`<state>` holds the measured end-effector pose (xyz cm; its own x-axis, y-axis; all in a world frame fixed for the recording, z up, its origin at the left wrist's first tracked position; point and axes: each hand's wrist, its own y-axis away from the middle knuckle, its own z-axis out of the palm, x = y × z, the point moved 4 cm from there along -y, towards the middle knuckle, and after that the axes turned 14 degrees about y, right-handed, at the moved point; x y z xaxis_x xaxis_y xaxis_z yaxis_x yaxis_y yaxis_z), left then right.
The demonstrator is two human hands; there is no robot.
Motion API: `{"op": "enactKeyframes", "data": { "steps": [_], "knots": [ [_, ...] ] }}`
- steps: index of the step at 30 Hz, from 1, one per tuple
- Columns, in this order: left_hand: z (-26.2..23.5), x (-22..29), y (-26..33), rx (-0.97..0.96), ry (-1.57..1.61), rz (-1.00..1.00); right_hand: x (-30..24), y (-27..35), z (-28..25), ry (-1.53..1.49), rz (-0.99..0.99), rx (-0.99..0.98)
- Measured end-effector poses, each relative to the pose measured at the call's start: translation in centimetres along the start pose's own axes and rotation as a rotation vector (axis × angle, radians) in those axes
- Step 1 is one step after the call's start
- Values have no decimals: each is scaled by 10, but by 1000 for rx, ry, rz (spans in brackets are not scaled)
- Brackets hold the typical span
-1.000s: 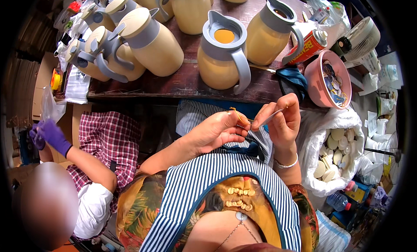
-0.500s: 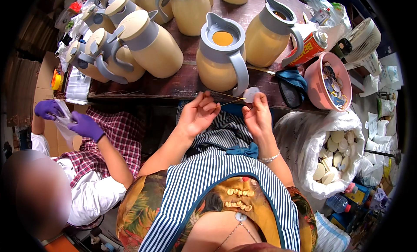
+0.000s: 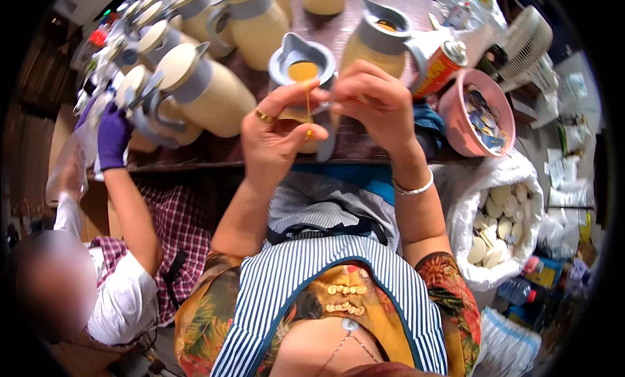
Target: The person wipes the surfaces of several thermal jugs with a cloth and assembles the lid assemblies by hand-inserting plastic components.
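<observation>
Through the head camera I see the left hand (image 3: 277,126) holding a yellow cord (image 3: 308,107), stretched between forefinger and thumb, which stand apart. A small yellow knot sits at the thumb. Just to its right is the right hand (image 3: 377,104), fingers bent together and blurred; I cannot tell whether they grip anything. The cord shows in front of an uncovered jug (image 3: 322,57) with a grey collar, on the near side of the dark table (image 3: 257,84); I cannot tell whether it touches it.

Farther right I have a second uncovered jug (image 3: 374,48), a red can (image 3: 439,71) and a pink bowl (image 3: 456,121) of small pieces. Nearer, at right, a white bag (image 3: 459,211) contains pale discs (image 3: 495,227). Lidded cream jugs (image 3: 218,100) crowd the left, where a co-worker's purple-gloved hand (image 3: 114,136) is beside clear plastic (image 3: 68,159).
</observation>
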<state>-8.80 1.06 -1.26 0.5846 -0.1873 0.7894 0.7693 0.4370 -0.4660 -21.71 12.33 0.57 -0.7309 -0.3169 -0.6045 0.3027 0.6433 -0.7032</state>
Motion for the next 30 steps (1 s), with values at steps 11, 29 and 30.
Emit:
{"op": "enactKeyframes", "data": {
  "steps": [11,29,30],
  "knots": [
    [-15,55,-39,1,-1070,127,-12,11,55,567,-16,271],
    [-53,-34,31,349,-388,69,1,498,-270,1663,1033,-505],
    [-45,-29,26,329,-420,121,12,493,-271,1622,1083,-482]
  ]
}}
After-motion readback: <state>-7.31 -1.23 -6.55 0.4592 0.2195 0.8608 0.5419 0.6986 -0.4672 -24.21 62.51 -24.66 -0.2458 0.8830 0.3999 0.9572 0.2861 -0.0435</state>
